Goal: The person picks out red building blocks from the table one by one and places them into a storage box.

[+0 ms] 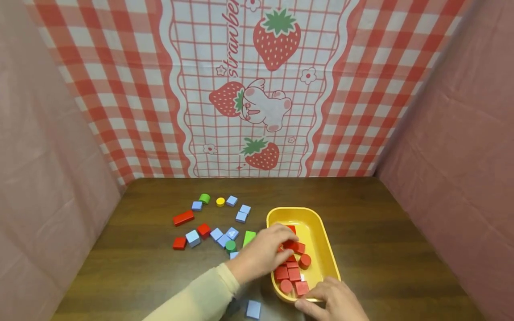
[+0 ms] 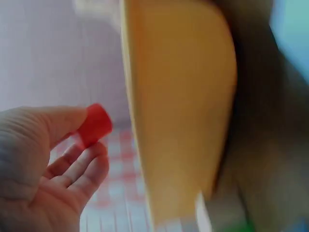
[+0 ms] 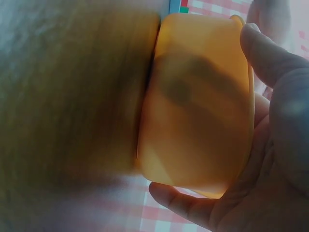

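My left hand (image 1: 268, 249) is over the yellow plastic tub (image 1: 324, 240), toward its left side. In the left wrist view the left hand (image 2: 53, 169) pinches a red cylinder block (image 2: 95, 125) between thumb and fingertips, above the height of the tub's rim. Several red blocks (image 1: 294, 273), cubes and cylinders, lie inside the tub, partly covered by the left hand. At the tub's near right corner my right hand (image 1: 335, 299) grips the rim. The right wrist view shows the thumb (image 3: 270, 55) at the rim and a finger (image 3: 178, 200) against the tub's end wall.
Left of the tub, loose blocks lie scattered on the dark wooden table (image 1: 132, 263): a red bar (image 1: 183, 218), a light blue cube (image 1: 193, 238), a yellow disc (image 1: 220, 202), a green block (image 1: 249, 237) and several blue tiles (image 1: 241, 217). One blue tile (image 1: 253, 309) lies near the front edge.
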Demonstrator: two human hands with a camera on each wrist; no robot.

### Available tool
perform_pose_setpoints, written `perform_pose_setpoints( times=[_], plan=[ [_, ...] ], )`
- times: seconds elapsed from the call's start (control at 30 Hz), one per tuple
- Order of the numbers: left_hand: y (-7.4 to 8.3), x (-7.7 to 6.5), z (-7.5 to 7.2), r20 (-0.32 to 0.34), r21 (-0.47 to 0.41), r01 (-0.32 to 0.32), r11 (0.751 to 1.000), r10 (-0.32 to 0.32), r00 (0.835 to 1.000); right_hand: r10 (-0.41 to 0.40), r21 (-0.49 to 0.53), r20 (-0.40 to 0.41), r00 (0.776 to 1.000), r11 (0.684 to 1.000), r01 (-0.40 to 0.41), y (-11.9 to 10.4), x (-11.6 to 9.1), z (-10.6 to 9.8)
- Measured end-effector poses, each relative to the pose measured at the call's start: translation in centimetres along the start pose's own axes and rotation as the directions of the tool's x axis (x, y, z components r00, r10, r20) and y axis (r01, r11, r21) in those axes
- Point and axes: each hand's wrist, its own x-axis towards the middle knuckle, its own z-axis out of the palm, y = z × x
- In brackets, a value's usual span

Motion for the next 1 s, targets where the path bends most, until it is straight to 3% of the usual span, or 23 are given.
perform_pose_setpoints(
  times=[0.13, 0.27, 0.37, 0.47, 0.6, 0.7, 0.77, 0.87, 0.93, 1.0],
  plan=[
    [2.5, 0.9, 2.6, 0.170, 0.013, -0.069, 0.998, 0.065, 0.983, -0.056, -0.005, -0.052, 0.997, 0.998, 0.056, 0.2, 0.1, 0.4],
    [2.9, 1.4, 4.2, 0.275, 0.102, -0.100, 0.990, 0.069, 0.959, -0.090, -0.013, -0.077, 0.993, 0.996, 0.089, 0.3, 0.3, 0.7],
    [2.6, 1.5, 4.8, 0.287, 0.191, -0.137, 0.972, 0.078, 0.955, -0.105, -0.021, -0.094, 0.990, 0.994, 0.103, 0.4, 0.3, 0.8],
    [2.1, 1.1, 4.7, 0.267, 0.225, -0.169, 0.960, 0.106, 0.958, -0.118, -0.031, -0.116, 0.986, 0.993, 0.116, 0.5, 0.2, 0.9],
    [0.8, 0.0, 3.0, 0.173, 0.232, -0.146, 0.962, 0.107, 0.979, -0.111, -0.032, -0.119, 0.987, 0.994, 0.108, 0.4, 0.1, 0.9],
    [-1.8, -1.3, 0.3, 0.025, 0.285, -0.049, 0.957, 0.044, 0.999, -0.095, -0.032, -0.100, 0.990, 0.995, 0.092, 0.3, 0.1, 0.9],
    [-4.3, -2.4, -1.7, -0.089, 0.356, 0.068, 0.932, -0.039, 0.995, -0.082, -0.033, -0.085, 0.993, 0.996, 0.079, 0.3, 0.1, 0.8],
    [-8.2, -4.2, -4.3, -0.179, 0.418, 0.302, 0.856, -0.248, 0.952, -0.057, -0.034, -0.050, 0.997, 0.998, 0.056, 0.3, 0.1, 0.6],
    [-10.3, -5.4, -5.5, -0.164, 0.461, 0.409, 0.788, -0.377, 0.912, -0.024, -0.026, -0.016, 1.000, 0.999, 0.023, 0.3, 0.2, 0.4],
    [-11.7, -6.4, -6.0, -0.119, 0.488, 0.464, 0.739, -0.470, 0.875, 0.016, -0.017, 0.026, 1.000, 1.000, -0.016, 0.1, 0.4, 0.2]
  ],
)
